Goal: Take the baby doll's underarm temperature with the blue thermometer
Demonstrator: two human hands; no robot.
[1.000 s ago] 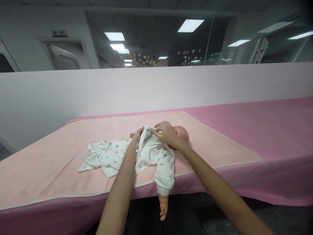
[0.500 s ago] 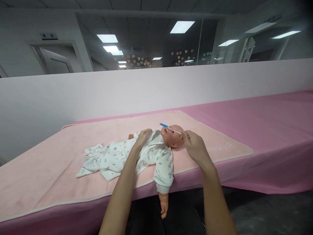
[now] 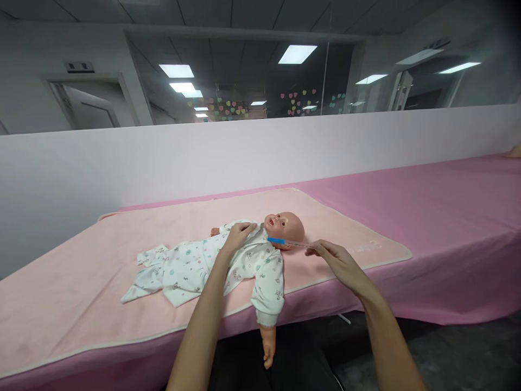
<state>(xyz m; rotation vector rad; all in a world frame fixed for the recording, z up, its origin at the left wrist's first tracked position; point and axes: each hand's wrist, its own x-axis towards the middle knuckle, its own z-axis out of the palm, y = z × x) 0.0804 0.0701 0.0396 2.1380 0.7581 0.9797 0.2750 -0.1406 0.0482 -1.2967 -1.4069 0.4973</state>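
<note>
A baby doll (image 3: pixel 191 266) in white printed clothes lies on its back, its head to the right and one arm hanging over the near edge. My left hand (image 3: pixel 239 236) rests on the doll's chest just below the collar, fingers laid over the cloth; their tips are partly hard to make out. Between the closed fingertips of my right hand (image 3: pixel 331 258) is a thin clear stick with a blue end (image 3: pixel 277 240). Its blue end points left, beside the doll's chin and neck on the near side. The doll's head (image 3: pixel 291 225) is uncovered and faces up.
Under the doll spreads a peach mat (image 3: pixel 81 288) with a pale border, on a pink-covered table (image 3: pixel 456 217). A low white wall (image 3: pixel 244 157) runs along the back, with glass above it. A tan object (image 3: pixel 516 151) shows at the far right edge.
My right hand has moved down and slightly right, bringing the stick from across the doll's face to beside its neck. My left hand stays on the chest. The view has shifted slightly.
</note>
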